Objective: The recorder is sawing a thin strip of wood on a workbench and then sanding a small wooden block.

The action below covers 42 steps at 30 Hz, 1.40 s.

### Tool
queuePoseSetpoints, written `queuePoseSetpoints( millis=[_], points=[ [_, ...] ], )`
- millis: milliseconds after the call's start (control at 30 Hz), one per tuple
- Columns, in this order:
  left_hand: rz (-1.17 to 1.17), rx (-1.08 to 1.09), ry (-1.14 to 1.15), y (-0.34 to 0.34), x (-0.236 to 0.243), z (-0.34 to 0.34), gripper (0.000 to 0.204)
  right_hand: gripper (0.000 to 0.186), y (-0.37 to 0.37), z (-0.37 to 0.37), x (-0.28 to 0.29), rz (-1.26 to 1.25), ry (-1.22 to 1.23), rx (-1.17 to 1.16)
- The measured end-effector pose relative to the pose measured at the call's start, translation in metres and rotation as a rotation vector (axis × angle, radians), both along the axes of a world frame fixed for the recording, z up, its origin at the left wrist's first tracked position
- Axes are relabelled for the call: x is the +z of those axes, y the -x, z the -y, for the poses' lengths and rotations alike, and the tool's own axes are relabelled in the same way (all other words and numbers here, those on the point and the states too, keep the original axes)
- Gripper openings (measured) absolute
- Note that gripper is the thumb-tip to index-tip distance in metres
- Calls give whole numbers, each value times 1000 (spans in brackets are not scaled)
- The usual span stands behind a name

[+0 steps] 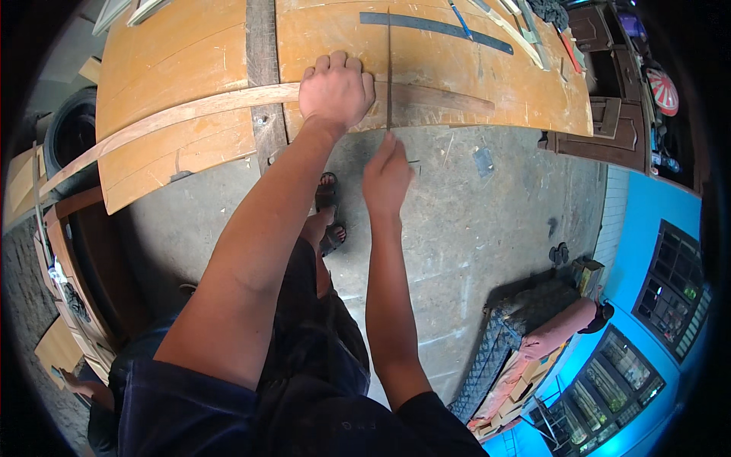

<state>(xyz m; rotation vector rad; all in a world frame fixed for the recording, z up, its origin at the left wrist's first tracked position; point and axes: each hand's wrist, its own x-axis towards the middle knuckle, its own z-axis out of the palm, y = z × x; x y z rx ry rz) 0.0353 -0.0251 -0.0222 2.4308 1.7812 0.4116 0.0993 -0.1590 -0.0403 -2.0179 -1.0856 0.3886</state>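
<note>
A long, thin wooden strip lies across the orange-brown workbench and reaches past its left end. My left hand presses down on the strip, its fingers curled over the far edge. Just right of it, a saw crosses the strip, its blade seen nearly edge-on as a thin dark line. My right hand, below the bench's near edge, is closed around the saw's handle, which the fingers hide. The strip's right end continues beyond the blade.
A dark metal ruler and a blue pencil lie at the far side. A dark wooden bar crosses the bench. A tire stands left. Another person's hand shows lower left; a person in pink bends lower right.
</note>
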Motion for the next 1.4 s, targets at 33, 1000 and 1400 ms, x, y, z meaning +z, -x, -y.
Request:
queuePoseSetpoints(
  millis=[33, 1000, 1400],
  points=[
    [-1, 1, 14, 1, 0, 0, 32, 37, -1, -13, 5, -8, 0, 7],
    [5, -5, 33, 1, 4, 0, 33, 34, 11, 58, -3, -15, 147, -15],
    [-19, -2, -18, 9, -1, -5, 30, 32, 20, 76, 2, -25, 143, -54]
  ],
)
